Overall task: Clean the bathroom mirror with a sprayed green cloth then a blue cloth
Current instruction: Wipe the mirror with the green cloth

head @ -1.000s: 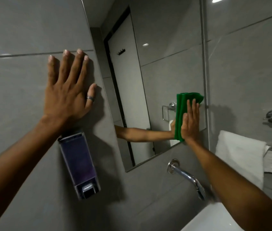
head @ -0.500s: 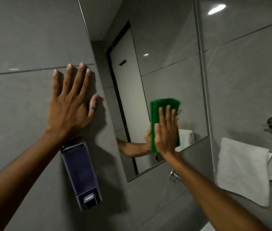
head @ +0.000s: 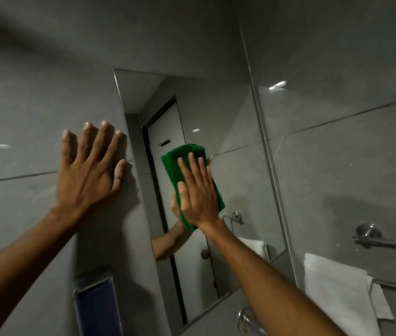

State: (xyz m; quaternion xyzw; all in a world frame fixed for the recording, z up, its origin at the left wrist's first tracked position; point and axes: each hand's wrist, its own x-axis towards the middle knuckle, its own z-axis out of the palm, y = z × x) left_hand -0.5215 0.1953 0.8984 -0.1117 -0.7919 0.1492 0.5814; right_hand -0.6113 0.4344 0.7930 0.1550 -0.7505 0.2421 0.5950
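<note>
Glass first: the mirror point(head: 218, 122) under my right hand point(head: 198, 197) is hard, flat and, I judge, breakable and slick once damp, so it wants even, flat pressure, not a push from one fingertip; it runs well above my fingers and well below my wrist. Between my palm and that glass sits the green cloth point(head: 177, 161), folded thick, soft and light; it would bunch or slide if I only pinched a corner, so I judge the best hold is what I have now, a whole palm spread over its middle. My right hand is opened out flat, fingers straight and close together, gripping nothing, only pressing the cloth against the mirror. Off to its left, my left hand point(head: 87, 175) lies splayed flat on the grey wall tile point(head: 17, 209), empty, bracing me
</note>
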